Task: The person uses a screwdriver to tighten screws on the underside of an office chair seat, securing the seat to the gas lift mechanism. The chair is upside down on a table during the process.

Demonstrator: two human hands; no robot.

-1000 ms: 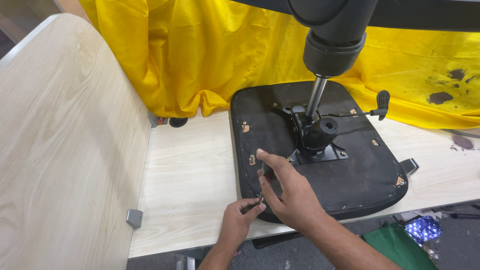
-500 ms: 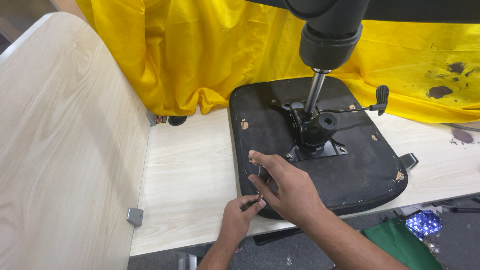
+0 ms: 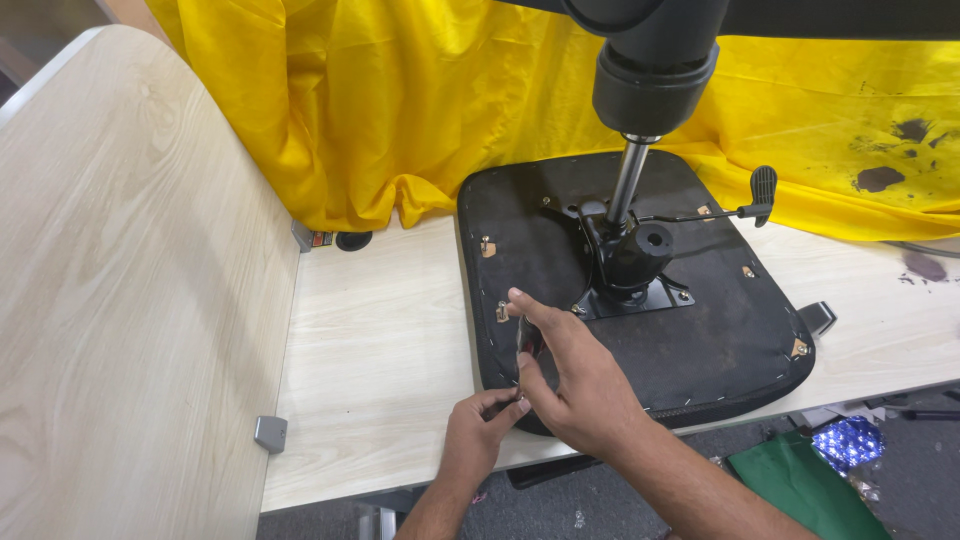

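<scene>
An upturned chair seat (image 3: 700,340) lies on the bench (image 3: 380,350) — cloth (image 3: 420,100) behind it, a panel (image 3: 130,280) to its left — both hands at its near-left edge.

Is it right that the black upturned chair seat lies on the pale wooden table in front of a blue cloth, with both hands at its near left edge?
Not quite. In the head view the cloth behind the black upturned chair seat is yellow, not blue. The rest holds: the seat lies on the pale wooden table, with the left hand and right hand at its near left edge.
</scene>
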